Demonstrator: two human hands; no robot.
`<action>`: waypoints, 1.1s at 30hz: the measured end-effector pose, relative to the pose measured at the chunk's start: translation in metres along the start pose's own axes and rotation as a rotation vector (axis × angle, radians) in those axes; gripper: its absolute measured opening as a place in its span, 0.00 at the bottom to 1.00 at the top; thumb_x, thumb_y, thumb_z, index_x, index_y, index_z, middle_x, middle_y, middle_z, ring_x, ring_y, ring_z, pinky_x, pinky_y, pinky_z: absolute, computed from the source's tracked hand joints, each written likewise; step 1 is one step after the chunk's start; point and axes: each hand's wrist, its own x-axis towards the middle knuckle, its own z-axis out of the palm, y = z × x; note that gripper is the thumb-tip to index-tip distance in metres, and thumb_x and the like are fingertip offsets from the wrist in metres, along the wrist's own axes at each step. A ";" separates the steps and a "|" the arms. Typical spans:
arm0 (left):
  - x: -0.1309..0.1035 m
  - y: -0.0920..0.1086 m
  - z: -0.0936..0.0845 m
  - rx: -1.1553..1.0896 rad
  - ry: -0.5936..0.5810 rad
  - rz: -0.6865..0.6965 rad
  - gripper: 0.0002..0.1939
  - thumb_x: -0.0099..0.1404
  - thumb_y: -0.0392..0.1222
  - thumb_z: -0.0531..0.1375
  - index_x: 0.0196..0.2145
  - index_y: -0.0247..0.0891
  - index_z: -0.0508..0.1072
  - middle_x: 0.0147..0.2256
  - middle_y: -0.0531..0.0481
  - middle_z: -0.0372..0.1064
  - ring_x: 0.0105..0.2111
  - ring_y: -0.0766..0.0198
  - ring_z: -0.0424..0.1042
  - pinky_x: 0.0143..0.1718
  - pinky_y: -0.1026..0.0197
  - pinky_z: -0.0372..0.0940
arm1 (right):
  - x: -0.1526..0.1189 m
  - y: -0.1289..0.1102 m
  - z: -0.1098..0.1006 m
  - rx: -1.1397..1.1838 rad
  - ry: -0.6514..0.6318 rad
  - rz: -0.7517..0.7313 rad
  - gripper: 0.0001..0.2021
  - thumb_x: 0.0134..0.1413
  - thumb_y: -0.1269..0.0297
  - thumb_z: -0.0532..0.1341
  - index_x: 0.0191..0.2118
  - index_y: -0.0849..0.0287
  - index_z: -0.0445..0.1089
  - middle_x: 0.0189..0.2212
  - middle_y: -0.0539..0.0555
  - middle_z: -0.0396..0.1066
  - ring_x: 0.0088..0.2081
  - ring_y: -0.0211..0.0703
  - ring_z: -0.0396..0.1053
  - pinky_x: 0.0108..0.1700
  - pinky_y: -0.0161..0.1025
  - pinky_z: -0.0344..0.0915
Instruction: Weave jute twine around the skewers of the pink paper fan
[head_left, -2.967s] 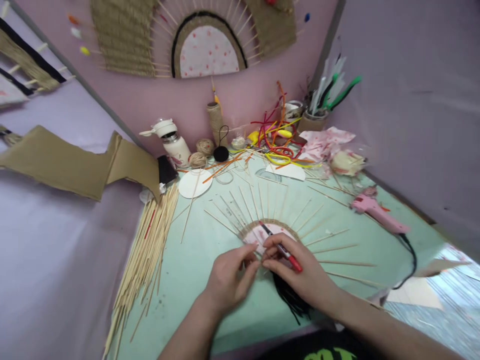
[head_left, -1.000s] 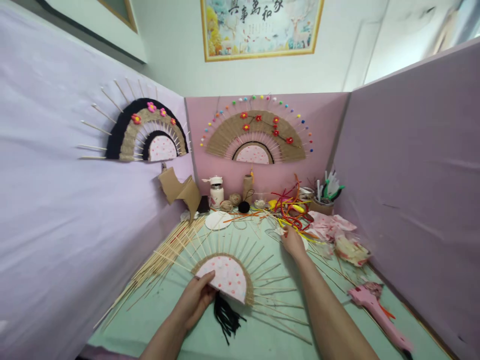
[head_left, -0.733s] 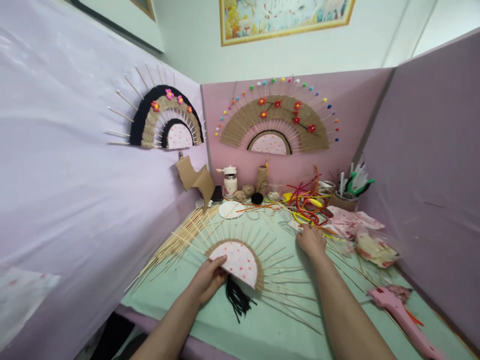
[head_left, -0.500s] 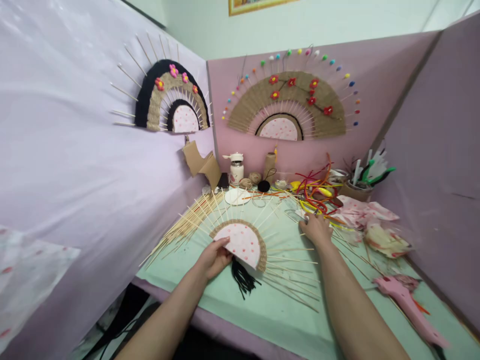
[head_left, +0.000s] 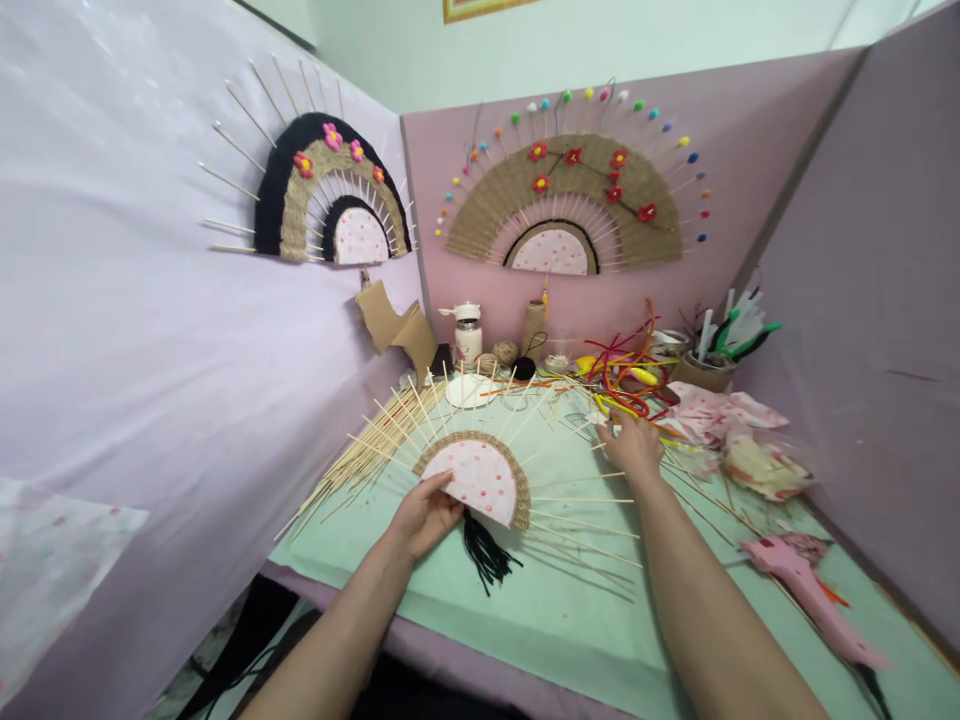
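Observation:
A half-round fan (head_left: 474,480) rests tilted in my left hand (head_left: 426,515), with the thumb on its spotted pink-white face and the fingers behind the lower edge. Woven tan cord rims that face, and thin wooden sticks spread outward from it. From the bottom edge hangs a black tassel (head_left: 487,552). My right hand (head_left: 634,445) reaches over the back right of the table, thumb and forefinger apart beside a small white piece (head_left: 596,418). Its other fingers are partly hidden by the back of the hand. Red and yellow pipe cleaners (head_left: 626,385) lie just beyond it.
Loose sticks (head_left: 349,465) lie in a bundle at the left. A pink glue gun (head_left: 814,595) with a cord is at the right, near spotted cloth (head_left: 724,410). A bottle (head_left: 469,335) and a tool pot (head_left: 705,372) stand behind. Finished fans (head_left: 570,190) hang on the partitions.
The view has shifted slightly. My right hand's thumb and forefinger have spread apart near the pipe cleaners. My left hand keeps hold of the fan, which has barely moved.

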 end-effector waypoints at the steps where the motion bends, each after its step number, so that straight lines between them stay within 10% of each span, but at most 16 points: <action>1: 0.000 -0.001 -0.001 0.019 0.000 0.000 0.13 0.60 0.28 0.58 0.44 0.30 0.71 0.32 0.44 0.77 0.30 0.64 0.75 0.34 0.65 0.69 | 0.000 0.001 -0.001 0.010 0.024 0.006 0.25 0.59 0.53 0.52 0.58 0.59 0.64 0.52 0.67 0.65 0.53 0.62 0.61 0.49 0.54 0.59; 16: -0.018 0.003 -0.012 0.381 -0.116 -0.064 0.12 0.59 0.40 0.65 0.41 0.33 0.73 0.39 0.40 0.77 0.40 0.59 0.76 0.44 0.61 0.70 | -0.002 0.000 -0.001 0.151 0.101 -0.040 0.13 0.59 0.65 0.52 0.42 0.59 0.73 0.44 0.59 0.75 0.47 0.54 0.68 0.43 0.43 0.56; 22: -0.028 0.035 -0.017 0.962 -0.046 -0.064 0.17 0.60 0.52 0.62 0.28 0.31 0.75 0.31 0.38 0.76 0.27 0.63 0.75 0.25 0.67 0.66 | -0.005 -0.005 0.003 0.231 -0.014 -0.169 0.12 0.57 0.68 0.53 0.36 0.58 0.74 0.35 0.56 0.77 0.39 0.47 0.71 0.37 0.37 0.56; 28: -0.030 0.072 0.017 1.317 -0.108 0.087 0.14 0.60 0.49 0.62 0.27 0.33 0.76 0.31 0.41 0.76 0.27 0.64 0.74 0.23 0.69 0.63 | -0.006 -0.007 0.000 0.277 -0.031 -0.223 0.13 0.57 0.70 0.52 0.37 0.61 0.74 0.36 0.58 0.76 0.38 0.46 0.71 0.38 0.36 0.58; 33: 0.020 0.106 0.064 1.331 -0.117 0.259 0.11 0.56 0.46 0.65 0.31 0.34 0.77 0.35 0.41 0.76 0.31 0.60 0.76 0.27 0.66 0.66 | -0.008 -0.011 -0.003 0.309 -0.064 -0.268 0.13 0.58 0.70 0.51 0.37 0.60 0.74 0.36 0.57 0.76 0.37 0.46 0.71 0.38 0.36 0.58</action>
